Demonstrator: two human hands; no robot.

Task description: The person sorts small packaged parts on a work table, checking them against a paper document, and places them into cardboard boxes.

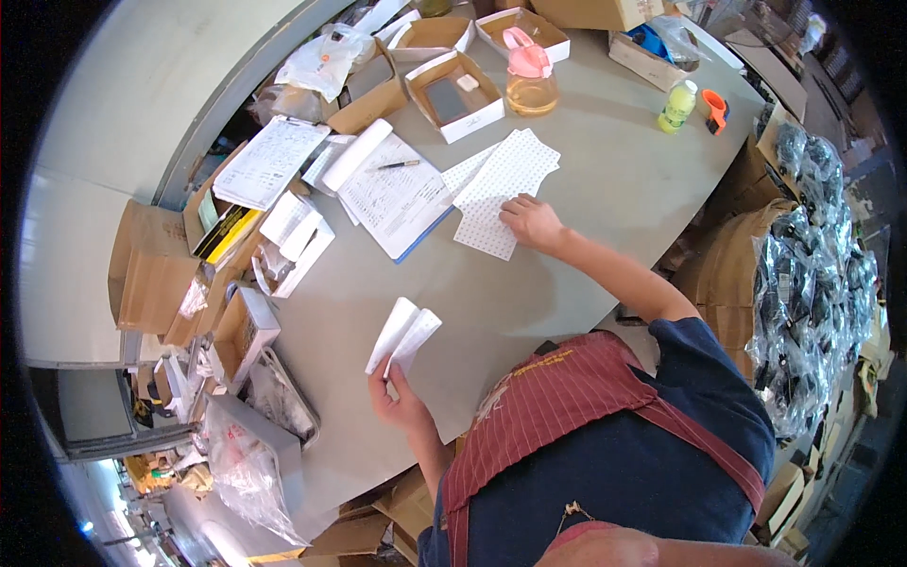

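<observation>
Dark shirt point(614, 463) and striped maroon apron point(557, 383) fill the near side, and beyond them, both hands are at paper! Right hand point(534, 223) rests on the near right edge of the dotted white sheets point(496, 194), right of the clipboard point(397, 198); whether it pinches, I can't tell. From that hand, the nearer one, they spread left and far, the top sheet's long axis running near-left to far-right. Left hand point(401, 399) pinches folded white paper point(397, 333) closed between thumb and fingers, pointing far and slightly right.
</observation>
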